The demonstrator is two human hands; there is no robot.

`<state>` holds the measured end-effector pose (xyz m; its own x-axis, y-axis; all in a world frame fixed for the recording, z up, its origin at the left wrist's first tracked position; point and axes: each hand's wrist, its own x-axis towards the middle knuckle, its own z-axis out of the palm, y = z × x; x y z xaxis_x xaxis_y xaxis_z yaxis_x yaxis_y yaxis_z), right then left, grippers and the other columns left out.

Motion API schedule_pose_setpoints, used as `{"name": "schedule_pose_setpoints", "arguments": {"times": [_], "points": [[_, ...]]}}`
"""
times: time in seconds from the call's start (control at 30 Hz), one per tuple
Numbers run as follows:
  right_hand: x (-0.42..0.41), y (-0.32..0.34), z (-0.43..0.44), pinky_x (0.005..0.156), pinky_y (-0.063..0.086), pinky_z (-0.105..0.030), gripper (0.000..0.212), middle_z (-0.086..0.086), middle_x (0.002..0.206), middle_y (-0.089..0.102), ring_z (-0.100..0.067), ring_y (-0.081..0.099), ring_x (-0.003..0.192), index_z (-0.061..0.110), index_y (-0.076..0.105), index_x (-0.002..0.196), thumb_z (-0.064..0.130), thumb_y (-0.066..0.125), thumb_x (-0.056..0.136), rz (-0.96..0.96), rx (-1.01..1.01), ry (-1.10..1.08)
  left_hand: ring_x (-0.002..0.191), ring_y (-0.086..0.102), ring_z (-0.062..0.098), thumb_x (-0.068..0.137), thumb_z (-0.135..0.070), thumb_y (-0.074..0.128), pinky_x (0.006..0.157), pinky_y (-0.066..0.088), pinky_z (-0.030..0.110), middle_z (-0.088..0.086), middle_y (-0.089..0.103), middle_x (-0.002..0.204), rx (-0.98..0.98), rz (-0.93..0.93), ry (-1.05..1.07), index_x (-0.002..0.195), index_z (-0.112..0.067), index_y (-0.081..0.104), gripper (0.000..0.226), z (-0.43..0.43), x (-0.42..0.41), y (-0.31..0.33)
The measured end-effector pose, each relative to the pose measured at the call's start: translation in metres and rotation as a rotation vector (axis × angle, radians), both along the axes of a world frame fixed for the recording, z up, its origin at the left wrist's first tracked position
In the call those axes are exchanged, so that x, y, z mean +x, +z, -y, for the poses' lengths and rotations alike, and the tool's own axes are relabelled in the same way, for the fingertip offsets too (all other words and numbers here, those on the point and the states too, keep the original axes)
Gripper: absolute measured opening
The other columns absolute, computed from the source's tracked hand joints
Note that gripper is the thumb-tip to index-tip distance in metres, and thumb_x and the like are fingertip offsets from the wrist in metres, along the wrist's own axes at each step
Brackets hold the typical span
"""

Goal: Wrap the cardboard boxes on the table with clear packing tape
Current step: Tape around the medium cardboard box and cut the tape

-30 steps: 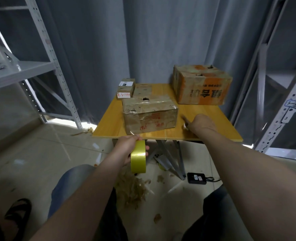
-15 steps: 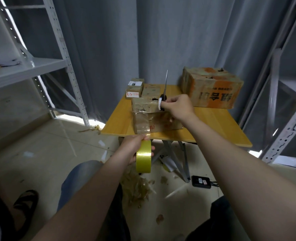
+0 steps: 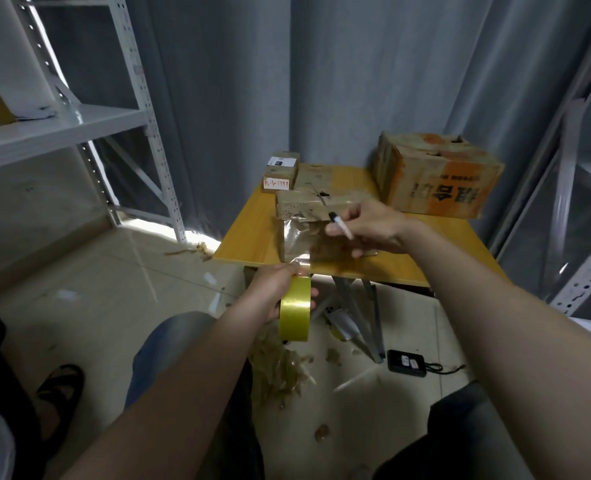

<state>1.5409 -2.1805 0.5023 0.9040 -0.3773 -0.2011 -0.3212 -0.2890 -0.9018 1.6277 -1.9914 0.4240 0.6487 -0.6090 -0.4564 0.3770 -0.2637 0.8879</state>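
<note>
grey curtains [image 3: 356, 81], tiled floor [image 3: 121, 306], metal shelving [image 3: 138, 98]

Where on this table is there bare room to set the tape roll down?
Bare table left of the half-wrapped box; another patch right of it, before the orange-printed box. Back left is crowded with small boxes.

Tape roll [image 3: 294, 310] in left hand [image 3: 272, 292]

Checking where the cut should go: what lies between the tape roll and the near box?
In the head view, a stretch of clear tape runs from the tape roll in the left hand up onto the front of the near box.
</note>
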Motion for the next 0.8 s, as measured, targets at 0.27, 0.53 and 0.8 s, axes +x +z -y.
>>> {"name": "schedule_pose_setpoints", "arguments": {"times": [0.27,0.53,0.8], "points": [[-0.013,0.009,0.031,0.076,0.065,-0.042,0.053,-0.013,0.088,0.061,-0.016,0.059,0.062,0.003,0.059,0.121,0.006,0.087,0.076,-0.507,-0.167,0.155,0.061,0.071,0.033,0.108,-0.031,0.055,0.056,0.061,0.037,0.026,0.076,0.086,0.0,-0.006,-0.002,0.104,-0.007,0.065,0.026,0.002,0.006,-0.007],[0.01,0.0,0.028,0.075,0.064,-0.043,0.051,-0.013,0.074,0.063,-0.02,0.062,0.064,0.002,0.063,0.117,0.009,0.091,0.076,-0.572,-0.25,0.14,0.059,0.07,0.033,0.108,-0.03,0.054,0.057,0.061,0.038,0.025,0.075,0.082,-0.007,0.003,-0.013,0.104,-0.006,0.064,0.026,0.004,0.01,-0.012],[0.029,-0.009,0.022,0.076,0.065,-0.042,0.047,-0.007,0.064,0.067,-0.018,0.065,0.061,0.001,0.066,0.116,0.011,0.09,0.077,-0.51,-0.237,0.171,0.06,0.07,0.034,0.107,-0.026,0.056,0.059,0.062,0.041,0.026,0.074,0.081,-0.006,0.005,-0.019,0.107,-0.005,0.064,0.022,0.005,0.014,-0.015]]}}
